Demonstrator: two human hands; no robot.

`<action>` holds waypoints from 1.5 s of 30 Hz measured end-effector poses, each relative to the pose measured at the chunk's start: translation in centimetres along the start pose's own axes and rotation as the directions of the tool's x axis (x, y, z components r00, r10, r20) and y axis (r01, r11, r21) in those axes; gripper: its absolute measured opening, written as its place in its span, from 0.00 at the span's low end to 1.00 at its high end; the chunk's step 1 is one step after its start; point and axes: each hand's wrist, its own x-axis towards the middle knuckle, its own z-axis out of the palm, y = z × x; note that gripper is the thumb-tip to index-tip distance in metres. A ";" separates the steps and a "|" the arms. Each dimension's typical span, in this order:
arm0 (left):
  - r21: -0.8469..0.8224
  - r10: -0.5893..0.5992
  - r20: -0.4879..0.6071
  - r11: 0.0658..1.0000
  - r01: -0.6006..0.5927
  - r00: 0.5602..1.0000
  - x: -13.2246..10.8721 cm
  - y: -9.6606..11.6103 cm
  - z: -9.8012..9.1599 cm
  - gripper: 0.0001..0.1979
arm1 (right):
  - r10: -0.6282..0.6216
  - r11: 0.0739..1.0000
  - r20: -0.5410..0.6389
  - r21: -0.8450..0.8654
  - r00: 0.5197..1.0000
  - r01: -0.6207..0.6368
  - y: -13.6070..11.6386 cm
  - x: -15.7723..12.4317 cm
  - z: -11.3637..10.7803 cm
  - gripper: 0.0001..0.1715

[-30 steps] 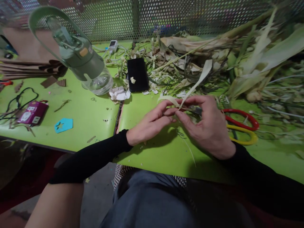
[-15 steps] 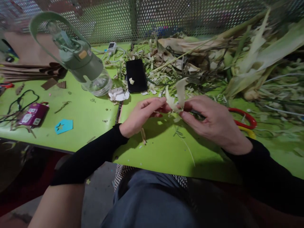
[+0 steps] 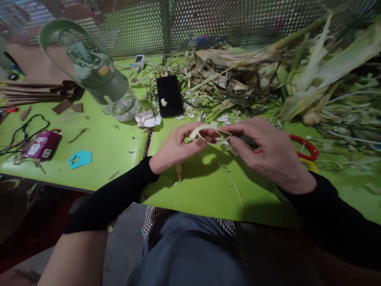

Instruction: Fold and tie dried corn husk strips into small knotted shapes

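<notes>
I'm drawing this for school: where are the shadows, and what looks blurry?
In the head view, dark shadows fall on the green table below the left hand and right hand; in the same head view, the pale husks look soft toward the upper right.

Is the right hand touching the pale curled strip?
Touching: the head view shows the right hand with thumb and forefinger pinched on one end of the pale curled strip.

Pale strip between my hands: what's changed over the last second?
The pale strip, earlier jutting away and right, now curves into a loop between your hands. Your left hand has moved slightly left, your right hand slightly right, still pinching the strip. Phone and bottle stayed put.
</notes>
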 end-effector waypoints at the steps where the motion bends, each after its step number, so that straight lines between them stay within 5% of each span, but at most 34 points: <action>1: -0.002 -0.038 0.058 0.999 0.038 0.998 0.0 0.1 0.0 0.08 | -0.001 1.000 0.006 -0.007 1.000 0.001 0.1 0.0 0.1 0.14; 8: -0.158 -0.119 0.325 0.971 0.178 0.938 0.6 0.0 -1.0 0.15 | -0.101 0.994 0.034 0.055 0.994 0.099 0.3 0.2 -0.1 0.18; 12: -0.195 -0.173 0.368 0.946 0.258 0.914 1.0 -0.2 -1.2 0.17 | -0.125 0.989 0.077 0.092 0.989 0.118 0.2 0.2 -0.4 0.22; 17: -0.117 -0.209 0.326 0.959 0.259 0.922 0.7 -0.3 -0.5 0.23 | -0.198 0.979 0.079 0.057 0.977 0.194 0.6 0.1 -0.1 0.22; 22: 0.028 -0.142 0.251 0.990 0.140 0.958 0.5 -1.0 0.3 0.18 | -0.274 0.962 0.055 0.006 0.960 0.274 0.5 0.1 0.5 0.22; 26: -0.223 -0.165 0.157 0.955 0.198 0.974 0.6 -2.0 0.5 0.19 | -0.218 0.972 -0.101 -0.111 0.971 0.207 -0.1 0.0 0.4 0.19; 29: -0.335 -0.171 0.061 0.925 0.182 0.983 0.7 -2.4 0.6 0.16 | -0.252 0.954 -0.262 -0.230 0.932 0.193 -0.4 -0.2 0.7 0.12; 34: -0.367 -0.156 0.046 0.916 0.162 0.987 0.6 -2.0 0.9 0.14 | -0.116 0.993 -0.039 -0.029 0.993 0.115 -0.6 -0.5 2.6 0.12; 38: -0.182 -0.038 -0.028 0.983 0.032 0.999 0.4 -1.3 1.0 0.16 | -0.001 0.985 0.002 0.173 1.000 0.000 -1.2 -0.6 3.0 0.07; 45: -0.113 -0.109 -0.156 0.989 0.091 0.982 0.6 -0.6 0.9 0.13 | -0.136 0.990 0.063 0.036 0.989 0.134 -1.6 -0.7 2.6 0.06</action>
